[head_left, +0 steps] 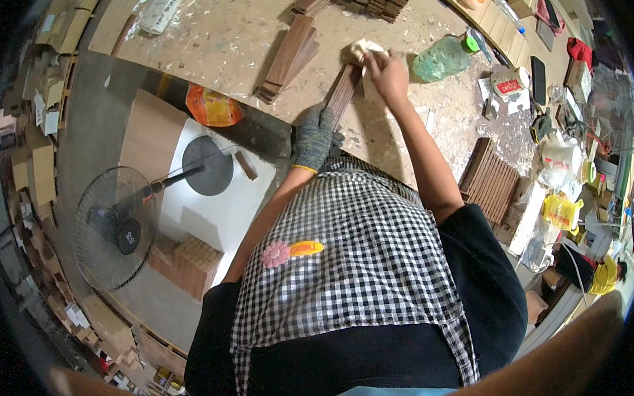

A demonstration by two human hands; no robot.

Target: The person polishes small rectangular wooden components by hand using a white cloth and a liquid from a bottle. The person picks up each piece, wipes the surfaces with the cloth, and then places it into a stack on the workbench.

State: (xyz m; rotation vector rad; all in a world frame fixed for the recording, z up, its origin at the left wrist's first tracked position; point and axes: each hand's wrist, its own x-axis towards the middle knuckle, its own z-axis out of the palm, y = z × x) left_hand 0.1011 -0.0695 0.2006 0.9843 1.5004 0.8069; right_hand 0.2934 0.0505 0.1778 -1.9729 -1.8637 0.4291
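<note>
A dark brown wooden strip [344, 89] lies on the worktable and points away from me. My left hand [313, 139], in a grey knitted glove with a yellow cuff, is closed around the strip's near end. At its far end my bare right hand [388, 76] pinches a crumpled whitish cloth [366, 51] against the wood. Part of the cloth hangs down beside the strip. To the left lies a fanned stack of similar brown strips [288, 60]. Right of my right hand, a greenish clear bottle [442, 59] with a bright green cap lies on its side.
The worktable [217, 42] is spotted with white. More strips are piled at the far edge [383, 1] and at the right [491, 180]. A phone [537, 80] and a white tub [508, 82] sit at the right. A standing fan [118, 227] is on the floor at left.
</note>
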